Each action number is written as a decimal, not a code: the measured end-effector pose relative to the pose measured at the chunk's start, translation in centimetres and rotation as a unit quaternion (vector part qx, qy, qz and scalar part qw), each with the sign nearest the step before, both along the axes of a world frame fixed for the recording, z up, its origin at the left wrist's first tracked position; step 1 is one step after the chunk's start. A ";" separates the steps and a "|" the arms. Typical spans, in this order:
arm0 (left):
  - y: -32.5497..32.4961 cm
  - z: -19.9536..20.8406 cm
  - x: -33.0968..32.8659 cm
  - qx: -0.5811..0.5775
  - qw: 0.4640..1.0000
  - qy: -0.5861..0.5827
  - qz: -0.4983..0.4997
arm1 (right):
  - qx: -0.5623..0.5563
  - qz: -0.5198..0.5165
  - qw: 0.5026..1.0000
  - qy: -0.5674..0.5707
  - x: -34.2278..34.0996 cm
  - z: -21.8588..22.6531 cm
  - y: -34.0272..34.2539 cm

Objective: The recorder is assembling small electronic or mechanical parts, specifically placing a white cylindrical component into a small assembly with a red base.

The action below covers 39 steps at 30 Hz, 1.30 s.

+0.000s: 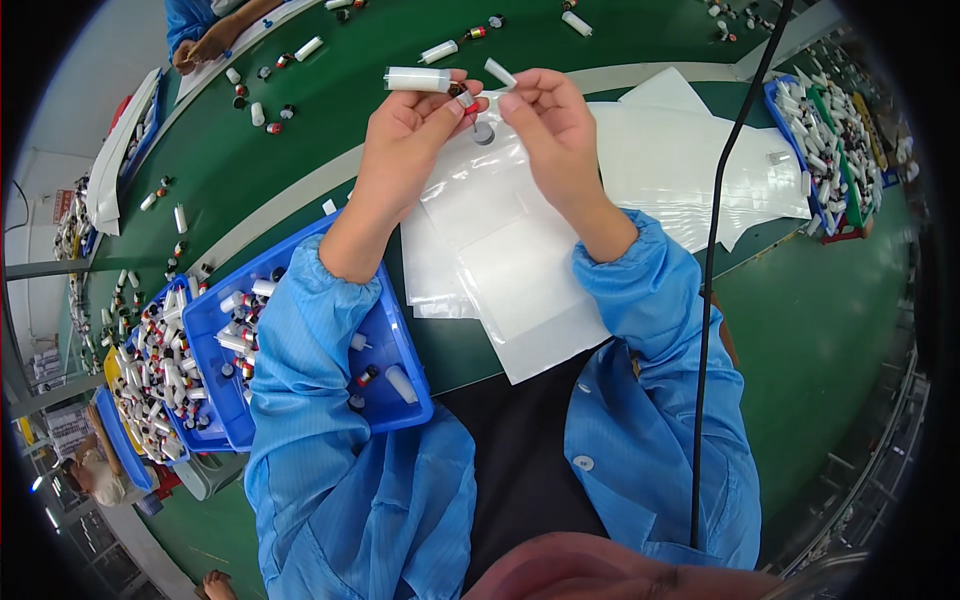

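Above the green table, my left hand (pixel 400 145) grips a white cylindrical tube (pixel 417 79) that sticks out to the left. From the same fingers shows a small dark part with a red band (pixel 465 99), and a round grey cap (pixel 484 133) hangs below it, seemingly on a thin wire. My right hand (pixel 556 130), just to the right, pinches a small white piece (pixel 500 73) between thumb and fingers; whether it is a tube or a folded strip I cannot tell. Under both hands lie flat clear plastic bags (pixel 520 262).
A blue tray (pixel 405 365) of loose tubes and parts sits beneath my left forearm, with fuller trays beyond. Further tubes lie on the belt (pixel 340 100). A black cable (pixel 712 220) hangs at right, near a heaped bin (pixel 815 140). A co-worker's hands (pixel 205 45) are far left.
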<state>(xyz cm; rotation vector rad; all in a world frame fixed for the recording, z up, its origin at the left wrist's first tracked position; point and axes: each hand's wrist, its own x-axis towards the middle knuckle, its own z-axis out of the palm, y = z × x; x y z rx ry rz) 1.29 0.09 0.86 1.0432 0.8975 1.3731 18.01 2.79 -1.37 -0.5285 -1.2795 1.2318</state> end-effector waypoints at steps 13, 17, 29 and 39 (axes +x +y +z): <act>0.0 -1.0 -0.1 0.034 0.996 0.075 -0.041 | -0.173 0.195 0.965 -0.036 1.7 0.3 1.4; -0.1 -0.9 -0.1 0.036 0.995 0.087 -0.041 | -0.165 0.149 0.973 -0.064 1.4 0.4 1.2; -0.3 -0.2 0.1 -0.016 0.996 0.076 -0.039 | -0.081 0.075 0.984 -0.137 1.4 -0.6 1.2; 0.0 -0.4 -0.4 0.116 0.988 0.100 -0.012 | 0.043 -0.053 0.978 -0.198 1.9 -0.6 1.3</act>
